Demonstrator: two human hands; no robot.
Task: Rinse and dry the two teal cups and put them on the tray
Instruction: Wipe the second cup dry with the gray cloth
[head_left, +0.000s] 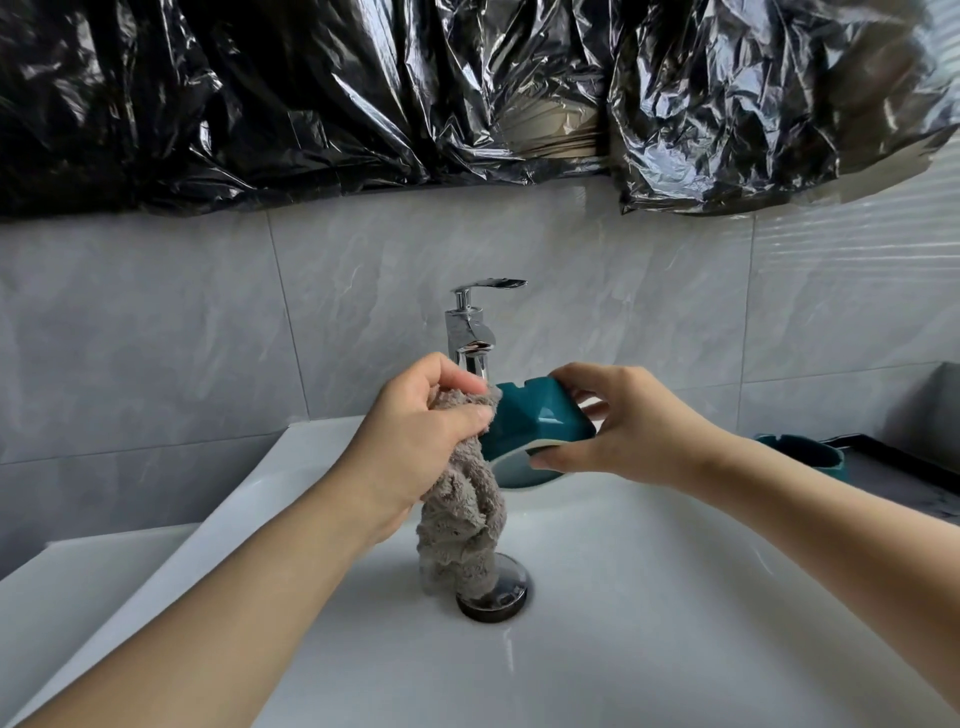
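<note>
A glossy teal ceramic cup (537, 426) with a notched base is held tipped on its side above the white basin (649, 597), base turned up toward the camera and pale rim facing down and left. The right hand (618, 421) grips it from the right, fingers curled over the base and thumb under the lower rim edge. The left hand (415, 431) clutches a fluffy grey-beige cloth (462, 519) in curled fingers, pressing the bunched top against the cup's left side while the rest hangs down over the dark round drain plug (496, 597). The cup's glaze shows a bright highlight on its facets, and its inner wall looks lighter blue-white. A second teal cup (802, 452) sits at the right on a dark rectangular tray (893, 467), mostly hidden by the right forearm. Behind the hands stands a chrome faucet (472, 332) with a flat lever. The wall is grey marbled tile (156, 322), with crinkled black plastic sheeting (311, 93) hung across it above.
</note>
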